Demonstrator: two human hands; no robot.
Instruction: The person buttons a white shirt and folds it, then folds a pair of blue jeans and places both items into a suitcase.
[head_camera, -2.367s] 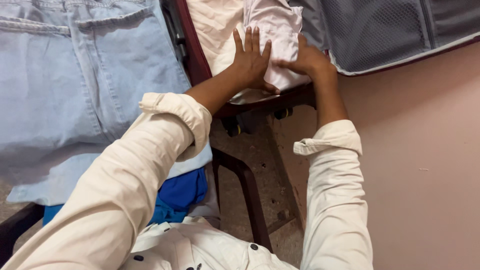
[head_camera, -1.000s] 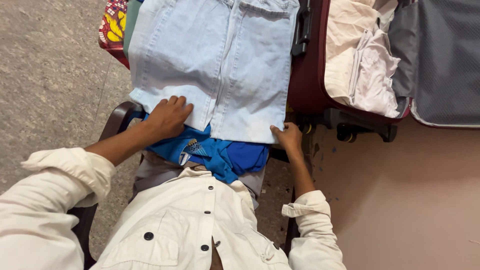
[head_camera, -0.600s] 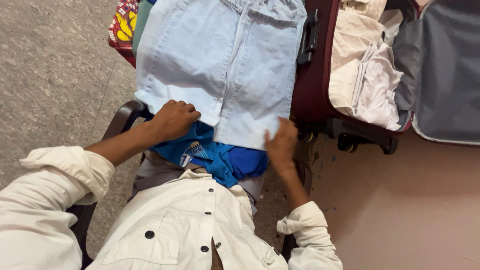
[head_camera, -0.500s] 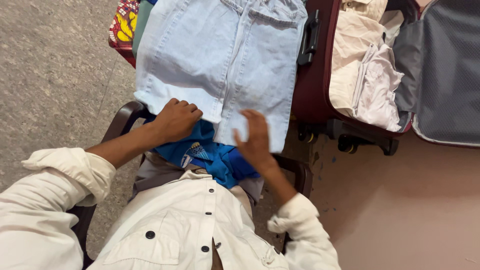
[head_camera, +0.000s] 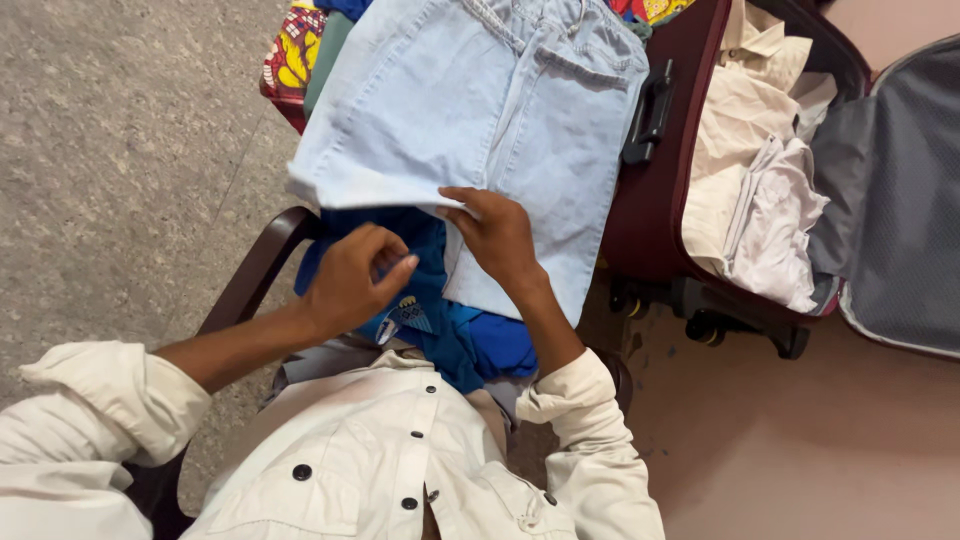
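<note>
Since a half-second ago your right hand (head_camera: 497, 232) crossed inward, fingers pinching the jeans (head_camera: 480, 130) hem on your lap; left hand (head_camera: 350, 283) fingers loosely curled, empty. Soft, weighty denim; grip the hem corners.

Jeans (head_camera: 500, 100) showing pale, washed light blue. Garment (head_camera: 470, 335) under them is looking bright royal blue w/ a small crest patch. Cloth (head_camera: 290, 60) at top left is showing red, yellow & white print. Suitcase (head_camera: 665, 200) reading maroon outside, grey mesh lining; clothes (head_camera: 765, 200) inside cream & off-white.
</note>
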